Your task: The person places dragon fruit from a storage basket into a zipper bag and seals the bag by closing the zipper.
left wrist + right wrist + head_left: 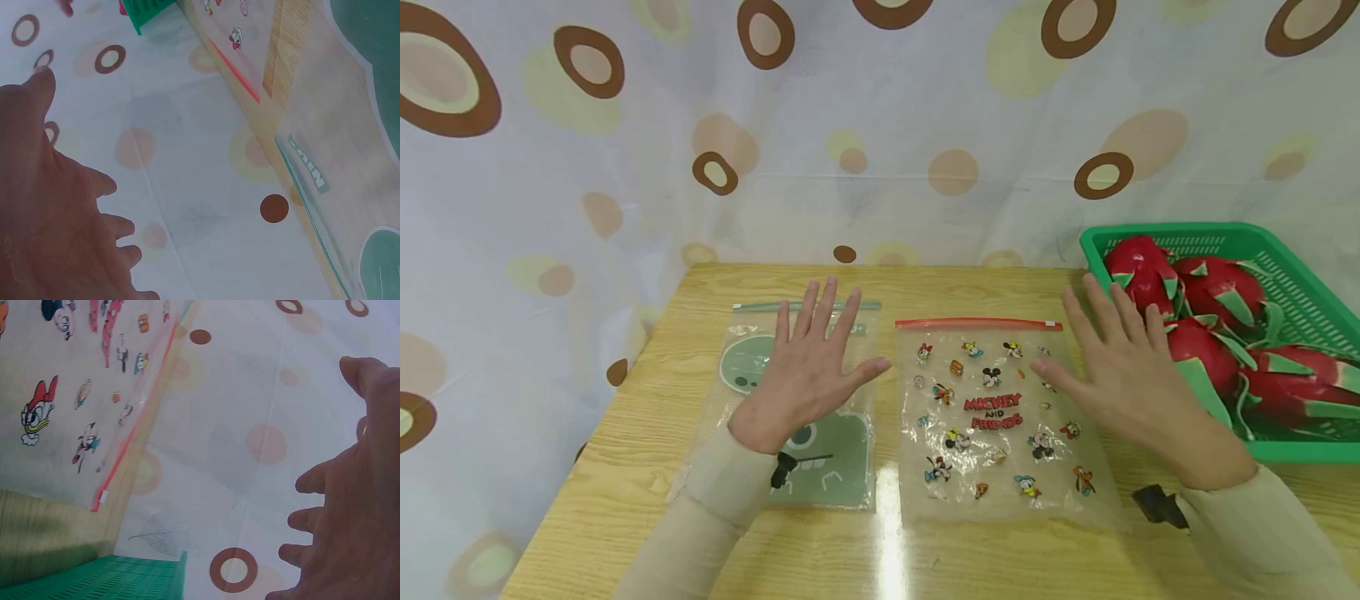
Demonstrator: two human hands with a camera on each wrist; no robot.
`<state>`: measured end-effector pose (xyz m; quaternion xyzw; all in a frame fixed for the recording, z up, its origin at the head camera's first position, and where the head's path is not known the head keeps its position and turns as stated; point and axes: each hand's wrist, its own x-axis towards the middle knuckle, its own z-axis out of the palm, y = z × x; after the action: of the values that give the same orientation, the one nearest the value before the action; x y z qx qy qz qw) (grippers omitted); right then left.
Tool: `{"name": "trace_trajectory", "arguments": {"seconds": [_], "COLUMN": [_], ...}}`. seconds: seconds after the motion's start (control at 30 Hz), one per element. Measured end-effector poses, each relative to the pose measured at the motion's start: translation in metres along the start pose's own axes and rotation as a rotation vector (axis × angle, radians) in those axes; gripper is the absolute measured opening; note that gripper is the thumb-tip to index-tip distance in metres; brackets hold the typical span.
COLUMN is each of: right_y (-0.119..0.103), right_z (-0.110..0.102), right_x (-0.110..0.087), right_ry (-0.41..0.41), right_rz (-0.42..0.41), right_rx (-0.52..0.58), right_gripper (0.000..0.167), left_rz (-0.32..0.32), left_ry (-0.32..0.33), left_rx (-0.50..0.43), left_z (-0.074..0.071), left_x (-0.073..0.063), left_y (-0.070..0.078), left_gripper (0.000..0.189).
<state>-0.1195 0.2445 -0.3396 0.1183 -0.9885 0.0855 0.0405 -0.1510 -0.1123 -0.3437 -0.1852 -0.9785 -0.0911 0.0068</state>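
Two clear zip bags lie flat side by side on a wooden table. The left one, a green-printed zip bag (pixel 831 458), has a teal slider strip along its far edge. Beside it, the cartoon-printed zip bag (pixel 996 467) carries a red strip and the words "Mickey and Friends". My left hand (pixel 805 371) is held with fingers spread above the green-printed bag, hiding part of its print. Above the right edge of the cartoon bag, next to the basket, my right hand (pixel 1131 383) is spread too. Both hands hold nothing.
A green plastic basket (pixel 1292 452) at the right holds several red dragon fruits (pixel 1221 292) with green scales. Behind the wooden table (pixel 602 483) hangs a white curtain (pixel 880 100) with brown and beige circles. Dark straps show at both sleeves.
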Motion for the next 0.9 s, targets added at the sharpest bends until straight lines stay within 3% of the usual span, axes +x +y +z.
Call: {"name": "trace_trajectory", "arguments": {"seconds": [0.4, 0.7, 0.9], "right_y": [0.002, 0.002, 0.003], "right_z": [0.0, 0.004, 0.009], "right_x": [0.005, -0.001, -0.004], "right_ry": [-0.008, -0.001, 0.032], "right_rz": [0.013, 0.016, 0.008], "right_rx": [0.007, 0.075, 0.136], "right_gripper": [0.095, 0.09, 0.087], "left_rz": [0.001, 0.01, 0.049], "left_ry": [-0.002, -0.078, -0.109], "left_rx": [-0.004, -0.057, -0.107], "left_z": [0.001, 0.007, 0.013], "left_x": [0.0, 0.006, 0.016], "left_y": [0.004, 0.006, 0.01], "left_gripper": [0.095, 0.092, 0.09]}}
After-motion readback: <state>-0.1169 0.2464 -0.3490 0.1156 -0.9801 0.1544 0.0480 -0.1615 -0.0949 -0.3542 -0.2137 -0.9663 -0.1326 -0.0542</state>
